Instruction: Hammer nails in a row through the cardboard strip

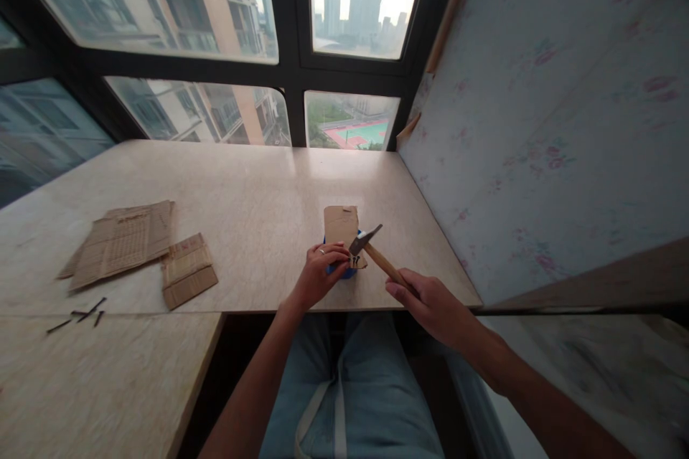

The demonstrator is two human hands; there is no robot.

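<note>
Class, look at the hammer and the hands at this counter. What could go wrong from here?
1. The head of the hammer is right beside the fingers of the left hand, so a stray blow might hit them.
2. The dark nails stand close together; striking one might bend or knock its neighbour.
3. The cardboard piece sits over a small blue object, and an off-centre blow might shift it.
</note>
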